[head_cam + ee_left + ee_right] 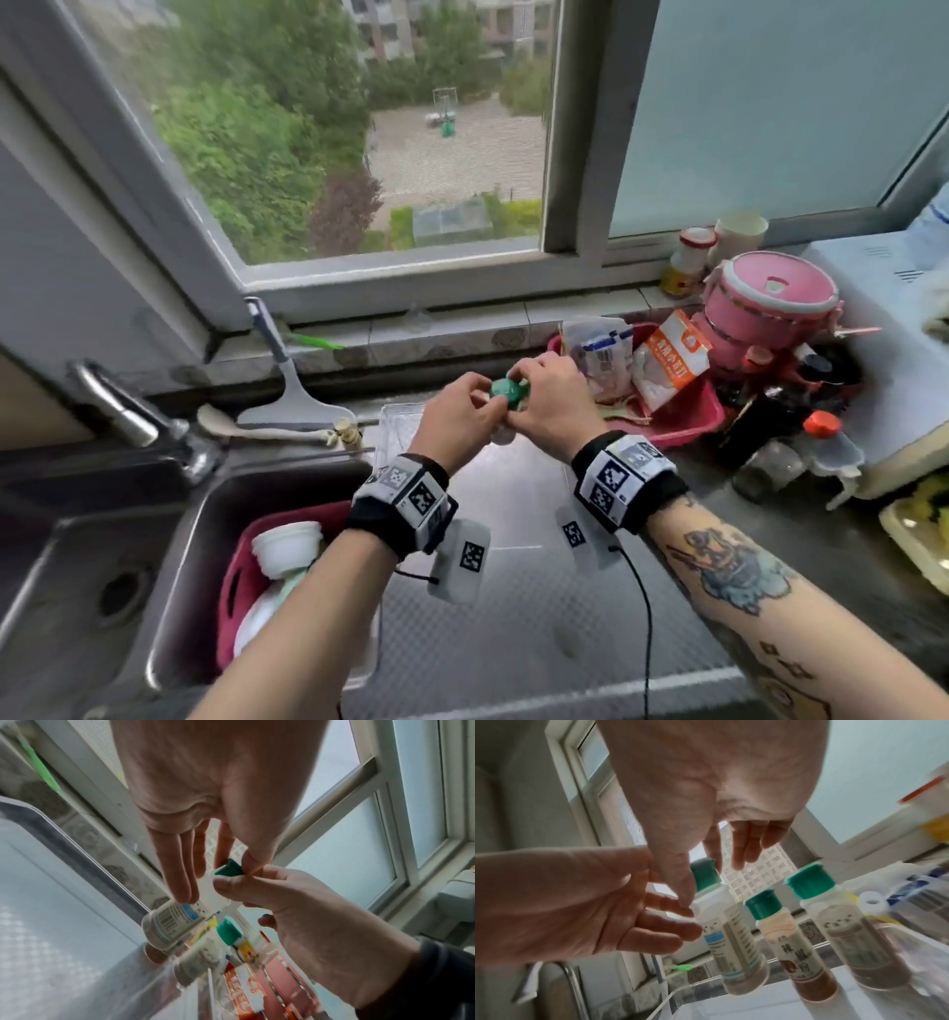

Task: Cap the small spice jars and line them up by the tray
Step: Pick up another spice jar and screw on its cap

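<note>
A small white spice jar (721, 933) with a barcode label carries a green cap (706, 870). My left hand (482, 401) holds the jar's body with its fingertips (183, 890). My right hand (521, 383) pinches the green cap (507, 393) between thumb and forefinger. Whether the jar's base rests on the counter I cannot tell. Two more green-capped jars stand to its right: a chili-powder one (795, 953) and a brown-filled one (859, 943). A white uncapped jar top (871, 901) shows behind them. The clear plastic tray (393, 426) lies just left of my hands.
On the left is a steel sink with a faucet (133, 416) and a red basin (236, 591) holding bowls. To the right are a red basket (688, 419) of packets, a pink pot (770, 303) and dark sauce bottles (770, 411). A spatula (292, 395) leans on the sill.
</note>
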{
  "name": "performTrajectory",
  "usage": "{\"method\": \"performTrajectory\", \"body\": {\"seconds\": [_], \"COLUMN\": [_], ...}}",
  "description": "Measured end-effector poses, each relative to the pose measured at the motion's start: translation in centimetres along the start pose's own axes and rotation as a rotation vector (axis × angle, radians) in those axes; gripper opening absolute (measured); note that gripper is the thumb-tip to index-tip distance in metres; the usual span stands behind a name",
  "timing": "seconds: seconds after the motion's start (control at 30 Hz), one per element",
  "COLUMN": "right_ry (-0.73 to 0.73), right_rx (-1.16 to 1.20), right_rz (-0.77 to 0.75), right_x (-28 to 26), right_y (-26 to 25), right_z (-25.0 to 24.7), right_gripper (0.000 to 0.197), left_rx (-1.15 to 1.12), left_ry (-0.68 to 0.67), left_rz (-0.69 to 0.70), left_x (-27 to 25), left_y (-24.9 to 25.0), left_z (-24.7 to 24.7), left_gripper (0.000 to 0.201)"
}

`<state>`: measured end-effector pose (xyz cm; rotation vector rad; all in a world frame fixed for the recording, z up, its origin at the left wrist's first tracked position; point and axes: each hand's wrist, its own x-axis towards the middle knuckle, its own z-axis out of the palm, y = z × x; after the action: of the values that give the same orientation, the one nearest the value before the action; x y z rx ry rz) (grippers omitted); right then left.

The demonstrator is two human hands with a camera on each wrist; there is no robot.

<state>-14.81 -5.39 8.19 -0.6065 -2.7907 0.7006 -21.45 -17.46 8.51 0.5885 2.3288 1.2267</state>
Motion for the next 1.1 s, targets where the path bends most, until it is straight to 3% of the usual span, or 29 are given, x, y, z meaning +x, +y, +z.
{"method": "performTrajectory", "body": {"seconds": [0.13, 0.37, 0.87, 1.1], "right_ry": [-0.006, -0.104, -0.18, -0.189], "right_rx": [-0.163, -0.228, -0.245, -0.262], "right_rz": [-0.055, -0.024, 0.005, -0.001], "right_x": [2.5, 5.7, 6.3, 5.9], "right_y": [-1.4, -1.0, 0.2, -0.1], "right_z": [1.5, 3.3, 3.7, 2.9], "right_gripper": [0.044, 0.044, 0.046, 0.056], "left_rx": [0.02, 0.054, 0.108, 0.135], "left_ry": [0.02, 0.03, 0.017, 0.008], "left_rz": [-0.044, -0.073, -0.103, -0.137], "left_x": [2.0, 4.8, 5.9, 5.8], "left_y": [-1.6, -2.8, -3.3, -2.9], "left_z": [-1.8, -1.3, 0.0, -0.2], "left_gripper": [0.03, 0.032, 0.034, 0.035]}}
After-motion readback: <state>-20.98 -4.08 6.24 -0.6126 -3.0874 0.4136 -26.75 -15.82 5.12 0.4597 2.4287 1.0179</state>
